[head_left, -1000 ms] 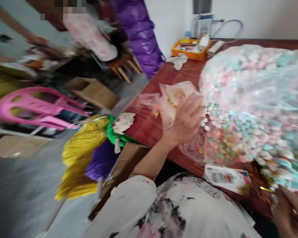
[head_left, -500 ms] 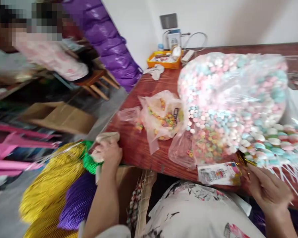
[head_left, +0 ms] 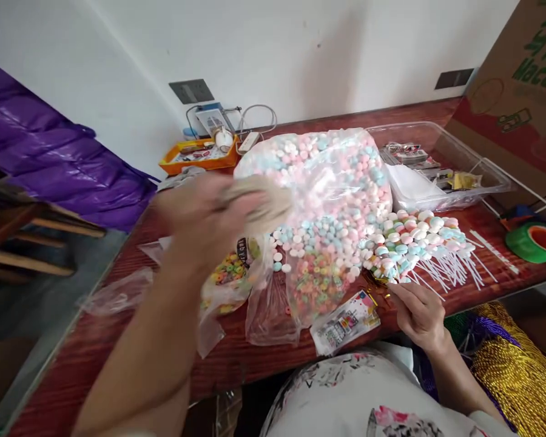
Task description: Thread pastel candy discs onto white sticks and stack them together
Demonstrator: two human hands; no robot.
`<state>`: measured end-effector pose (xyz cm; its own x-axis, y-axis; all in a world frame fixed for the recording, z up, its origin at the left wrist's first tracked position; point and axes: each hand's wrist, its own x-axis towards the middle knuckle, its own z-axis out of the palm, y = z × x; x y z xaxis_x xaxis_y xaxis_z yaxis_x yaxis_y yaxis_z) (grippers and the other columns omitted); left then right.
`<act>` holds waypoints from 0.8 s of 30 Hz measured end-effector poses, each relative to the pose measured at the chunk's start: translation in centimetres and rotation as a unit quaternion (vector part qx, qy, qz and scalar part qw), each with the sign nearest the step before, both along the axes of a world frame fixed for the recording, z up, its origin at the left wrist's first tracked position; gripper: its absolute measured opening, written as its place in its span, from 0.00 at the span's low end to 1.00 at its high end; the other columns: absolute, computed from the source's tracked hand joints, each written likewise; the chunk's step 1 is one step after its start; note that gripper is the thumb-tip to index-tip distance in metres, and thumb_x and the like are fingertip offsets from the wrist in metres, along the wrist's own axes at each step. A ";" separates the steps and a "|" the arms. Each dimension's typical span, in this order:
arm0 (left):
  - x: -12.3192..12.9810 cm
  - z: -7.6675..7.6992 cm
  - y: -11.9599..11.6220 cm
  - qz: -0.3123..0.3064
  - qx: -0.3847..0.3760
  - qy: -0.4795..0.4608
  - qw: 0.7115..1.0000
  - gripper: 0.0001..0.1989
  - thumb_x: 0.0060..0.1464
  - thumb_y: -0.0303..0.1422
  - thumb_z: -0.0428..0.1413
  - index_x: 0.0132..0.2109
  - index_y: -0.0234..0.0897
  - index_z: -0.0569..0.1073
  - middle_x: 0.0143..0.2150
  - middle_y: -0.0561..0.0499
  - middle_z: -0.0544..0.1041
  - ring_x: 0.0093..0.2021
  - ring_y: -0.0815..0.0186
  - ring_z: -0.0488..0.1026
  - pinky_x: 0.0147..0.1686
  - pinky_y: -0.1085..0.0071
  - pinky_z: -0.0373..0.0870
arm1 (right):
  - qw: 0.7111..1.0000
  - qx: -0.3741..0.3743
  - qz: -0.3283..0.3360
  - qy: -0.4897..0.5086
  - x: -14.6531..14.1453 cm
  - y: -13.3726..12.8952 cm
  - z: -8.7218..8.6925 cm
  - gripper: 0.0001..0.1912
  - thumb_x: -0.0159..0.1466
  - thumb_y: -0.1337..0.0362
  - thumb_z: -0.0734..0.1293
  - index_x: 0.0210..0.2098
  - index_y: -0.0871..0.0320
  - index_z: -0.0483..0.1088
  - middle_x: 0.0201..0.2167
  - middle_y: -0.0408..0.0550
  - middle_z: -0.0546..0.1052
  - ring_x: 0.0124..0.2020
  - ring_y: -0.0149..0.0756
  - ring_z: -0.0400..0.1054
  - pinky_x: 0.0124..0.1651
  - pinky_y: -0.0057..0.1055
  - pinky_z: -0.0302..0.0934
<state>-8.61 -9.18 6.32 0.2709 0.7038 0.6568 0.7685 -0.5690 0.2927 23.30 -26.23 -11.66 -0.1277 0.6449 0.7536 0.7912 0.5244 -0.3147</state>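
Note:
My left hand (head_left: 200, 209), smeared by motion, is raised over the table's left side and closed round a bunched beige cloth (head_left: 257, 203). The cloth hangs in front of a big clear bag (head_left: 341, 188) of pastel candies. My right hand (head_left: 418, 312) rests low at the table's front edge, fingers together. Its fingertips meet some gold shiny strips (head_left: 377, 280) beside a heap of lollipops (head_left: 409, 243) on white sticks; what they pinch is hidden. A printed clear packet (head_left: 346, 321) lies left of that hand. Small ring candies (head_left: 318, 282) show below the big bag.
A clear plastic tray (head_left: 455, 139) with packets stands at the back right, before a cardboard box (head_left: 519, 121). Green tape (head_left: 534, 241) lies at the right edge. An orange tray (head_left: 200, 161) sits at the back left. Gold tinsel (head_left: 519, 382) hangs below the table.
My left hand has come up from the table's left edge, cloth in it, to over the bags. The view has turned right. My right hand stays by the lollipops.

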 end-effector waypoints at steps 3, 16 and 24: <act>9.1 -2.5 7.4 -0.008 -0.026 0.128 0.991 0.14 0.62 0.41 0.53 0.46 0.37 0.76 0.42 0.46 0.77 0.40 0.62 0.72 0.40 0.64 0.69 | 1.000 -0.001 -0.001 0.002 0.0 -0.3 0.1 0.24 0.60 0.78 0.65 0.54 0.56 0.71 0.36 0.51 0.81 0.34 0.37 0.77 0.35 0.33 0.74; 6.6 -12.7 18.4 -0.041 -0.195 0.199 0.959 0.25 0.70 0.42 0.43 0.67 0.33 0.58 0.61 0.51 0.68 0.57 0.69 0.60 0.63 0.68 0.54 | 0.992 -0.067 -0.101 0.042 5.0 -3.9 -2.0 0.22 0.58 0.78 0.69 0.49 0.53 0.76 0.34 0.48 0.82 0.33 0.37 0.77 0.37 0.34 0.74; 10.0 -10.9 12.2 -0.028 -0.198 0.326 0.924 0.24 0.62 0.35 0.54 0.63 0.36 0.67 0.55 0.40 0.74 0.56 0.52 0.67 0.53 0.58 0.64 | 0.999 -0.019 -0.015 0.025 0.3 -0.4 -0.3 0.27 0.60 0.77 0.67 0.56 0.49 0.72 0.34 0.47 0.81 0.33 0.37 0.78 0.34 0.33 0.74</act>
